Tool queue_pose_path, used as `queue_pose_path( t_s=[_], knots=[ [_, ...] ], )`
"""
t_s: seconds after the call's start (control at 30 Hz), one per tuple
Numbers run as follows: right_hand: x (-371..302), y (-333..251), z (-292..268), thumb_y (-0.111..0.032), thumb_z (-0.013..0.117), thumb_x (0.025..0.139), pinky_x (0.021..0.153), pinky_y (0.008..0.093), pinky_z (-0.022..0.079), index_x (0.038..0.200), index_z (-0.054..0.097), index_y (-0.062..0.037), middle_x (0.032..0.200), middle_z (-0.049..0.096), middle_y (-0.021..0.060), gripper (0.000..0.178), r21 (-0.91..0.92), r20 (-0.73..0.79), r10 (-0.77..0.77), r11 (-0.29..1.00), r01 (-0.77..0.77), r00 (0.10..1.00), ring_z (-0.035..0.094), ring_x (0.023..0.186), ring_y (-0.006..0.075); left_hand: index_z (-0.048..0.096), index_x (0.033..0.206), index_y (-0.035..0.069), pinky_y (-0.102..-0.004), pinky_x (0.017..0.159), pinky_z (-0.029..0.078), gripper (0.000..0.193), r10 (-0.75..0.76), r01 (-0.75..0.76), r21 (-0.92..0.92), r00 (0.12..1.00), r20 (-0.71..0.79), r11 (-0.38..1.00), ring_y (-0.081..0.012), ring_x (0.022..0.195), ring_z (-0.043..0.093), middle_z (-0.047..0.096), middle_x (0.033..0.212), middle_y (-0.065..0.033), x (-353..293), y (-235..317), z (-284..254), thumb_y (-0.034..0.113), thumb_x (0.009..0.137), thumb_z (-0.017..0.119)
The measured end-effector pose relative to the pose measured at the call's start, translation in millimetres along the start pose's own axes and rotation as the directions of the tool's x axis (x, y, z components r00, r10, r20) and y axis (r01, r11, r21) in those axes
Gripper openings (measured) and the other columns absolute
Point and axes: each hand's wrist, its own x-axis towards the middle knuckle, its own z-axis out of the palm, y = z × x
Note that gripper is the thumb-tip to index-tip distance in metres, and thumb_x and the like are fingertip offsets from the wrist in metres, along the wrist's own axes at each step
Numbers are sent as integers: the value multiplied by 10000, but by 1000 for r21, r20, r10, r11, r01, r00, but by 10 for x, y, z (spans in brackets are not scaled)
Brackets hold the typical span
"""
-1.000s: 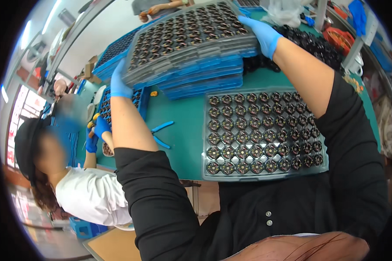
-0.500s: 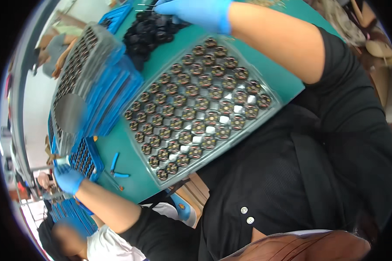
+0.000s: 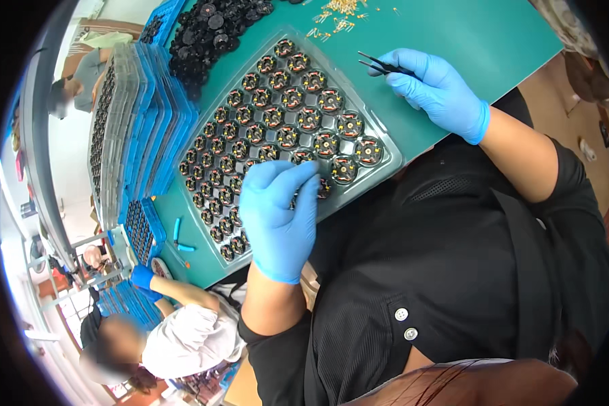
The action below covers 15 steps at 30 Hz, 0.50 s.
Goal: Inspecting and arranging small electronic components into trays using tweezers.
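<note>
My left hand (image 3: 281, 216), in a blue glove, hovers over the near side of a clear plastic tray (image 3: 381, 150). Its thumb and forefinger are pressed together; what they pinch, if anything, I cannot make out. Rows of round black parts (image 3: 288, 136) with reddish rings and gold bits fill the tray's pockets, some hidden behind this hand. To the right of the tray, my right hand (image 3: 440, 95), gloved too, is closed around black tweezers (image 3: 384, 66). The tweezers' tips point left, apart from each other, with nothing visible between them.
Small gold-coloured pieces with thin legs (image 3: 335, 17) lie scattered at the table's far side. A heap of black round pieces (image 3: 213, 30) sits far left, beside stacked blue and clear trays (image 3: 149, 128). Blue-handled pliers (image 3: 178, 237) lie left. A co-worker in white (image 3: 193, 338) is at lower left.
My left hand has come from beside the blue tray at far left to above the clear tray. My right hand, with the tweezers, has moved from the black heap to the tray's right side.
</note>
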Motion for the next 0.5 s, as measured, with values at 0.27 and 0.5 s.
queue_pose_path(
  t_s=[0.27,0.5],
  knots=[
    [13,20,-122,-208,521,1001,566,165,333,1204,617,-70,751,452,-67,263,156,66,5,988,-16,998,345,629,11,722,880,29,-291,704,480,183,-145,145,8,988,44,989,-197,772,612,637,841,-94,129,104,260,-48,716,750],
    [36,50,-120,-200,532,994,561,163,327,1181,628,-73,747,444,-73,245,258,54,7,966,-20,998,345,628,8,709,844,43,-312,671,469,192,-128,134,-43,984,123,990,-219,743,593,626,796,-82,161,171,316,-46,679,754]
  ],
)
